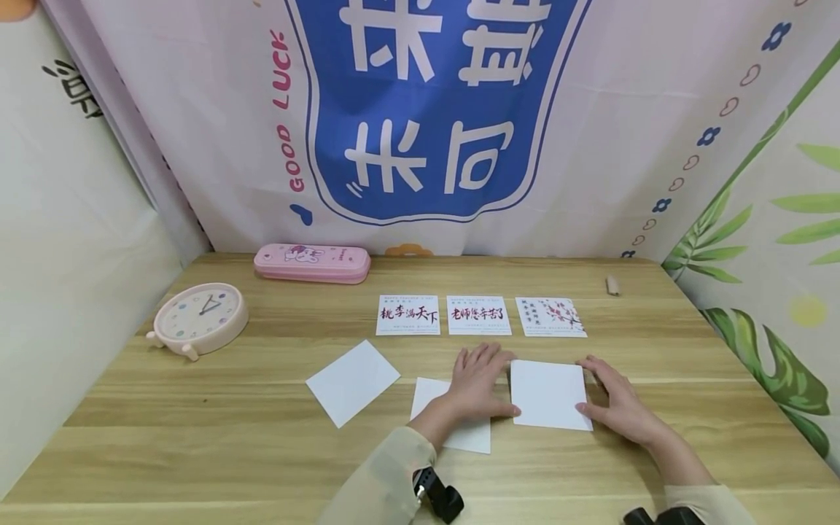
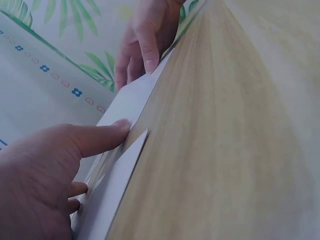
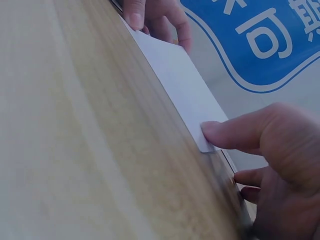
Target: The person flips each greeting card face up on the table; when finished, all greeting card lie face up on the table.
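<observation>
Two hands flank a blank white card (image 1: 551,397) at the right of the desk's near middle, one at each short side. The left hand (image 1: 477,385) is spread wide, its thumb touching the card's left edge near the lower corner and its fingertips beside the upper left corner. The right hand (image 1: 620,407) is also held wide, with the thumb on the card's lower right corner and the index fingertip at the upper right one. Whether the card lies fully flat or is slightly raised, I cannot tell. Under the left hand and wrist, partly hidden, is a second blank card (image 1: 474,439); whether the hand touches it is unclear. A third blank card (image 1: 353,383) lies turned at an angle farther left. Just beyond the hands, three printed cards sit in a row: a left printed card (image 1: 408,326) and a middle printed card (image 1: 479,326), both with large dark red characters, and a right printed card (image 1: 550,321) with red print and small black characters. A pink case (image 1: 312,266) rests along the back of the wood-grained desk (image 1: 249,467), a pale pink clock (image 1: 200,321) lies at the left, and a small tan object (image 1: 612,285) is at the back right.
</observation>
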Demonstrator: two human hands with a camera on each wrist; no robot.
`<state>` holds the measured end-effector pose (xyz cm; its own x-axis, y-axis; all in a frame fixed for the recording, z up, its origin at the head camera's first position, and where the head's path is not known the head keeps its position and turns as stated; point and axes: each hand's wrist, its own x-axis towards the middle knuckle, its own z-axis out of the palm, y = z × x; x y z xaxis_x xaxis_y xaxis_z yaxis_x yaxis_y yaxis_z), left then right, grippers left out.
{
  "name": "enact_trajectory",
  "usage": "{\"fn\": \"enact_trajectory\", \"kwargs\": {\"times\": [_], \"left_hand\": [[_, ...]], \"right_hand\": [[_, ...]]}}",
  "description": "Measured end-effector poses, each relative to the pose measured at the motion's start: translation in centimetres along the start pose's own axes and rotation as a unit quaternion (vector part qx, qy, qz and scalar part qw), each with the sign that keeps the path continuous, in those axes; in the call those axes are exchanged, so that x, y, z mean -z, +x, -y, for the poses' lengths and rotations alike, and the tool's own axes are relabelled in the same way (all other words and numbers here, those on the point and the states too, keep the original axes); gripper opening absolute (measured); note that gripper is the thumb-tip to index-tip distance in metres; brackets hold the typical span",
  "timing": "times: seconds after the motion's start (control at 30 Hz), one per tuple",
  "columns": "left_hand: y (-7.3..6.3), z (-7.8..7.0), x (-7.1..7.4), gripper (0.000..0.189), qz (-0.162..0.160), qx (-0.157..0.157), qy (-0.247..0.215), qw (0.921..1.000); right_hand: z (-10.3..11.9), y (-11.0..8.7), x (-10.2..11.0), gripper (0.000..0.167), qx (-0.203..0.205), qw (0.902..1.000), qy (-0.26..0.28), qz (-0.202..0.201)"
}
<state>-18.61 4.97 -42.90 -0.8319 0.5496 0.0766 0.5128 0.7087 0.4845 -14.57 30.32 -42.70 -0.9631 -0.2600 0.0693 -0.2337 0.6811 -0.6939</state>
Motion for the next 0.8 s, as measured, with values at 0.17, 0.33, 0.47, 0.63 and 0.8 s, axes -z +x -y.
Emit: {"fn": "enact_trajectory", "kwargs": {"times": [0.17, 0.33, 0.47, 0.63, 0.8], "left_hand": [[0.0, -0.2, 0.2, 0.064, -0.038, -0.002, -0.041, 0.9984], [0.0, -0.7, 0.4, 0.056, -0.077, -0.036, -0.105, 0.9909], [-0.1, -0.9, 0.4, 0.056, -0.088, -0.054, -0.187, 0.9769], [0.0, -1.1, 0.1, 0.04, -0.125, -0.033, -0.261, 0.9567], [0.1, -1.2, -0.1, 0.009, -0.172, -0.022, -0.285, 0.9428]], "right_hand": [[0.6, 0.1, -0.2, 0.053, 0.034, 0.9983, 0.012, -0.047], [1.0, 0.4, -0.2, 0.054, 0.081, 0.9921, 0.032, -0.09], [1.1, 0.5, -0.2, 0.047, 0.072, 0.9882, 0.069, -0.116], [1.1, 0.3, -0.1, 0.013, -0.004, 0.9781, 0.143, -0.151], [1.1, 0.2, 0.3, 0.009, -0.028, 0.9659, 0.189, -0.175]]}}
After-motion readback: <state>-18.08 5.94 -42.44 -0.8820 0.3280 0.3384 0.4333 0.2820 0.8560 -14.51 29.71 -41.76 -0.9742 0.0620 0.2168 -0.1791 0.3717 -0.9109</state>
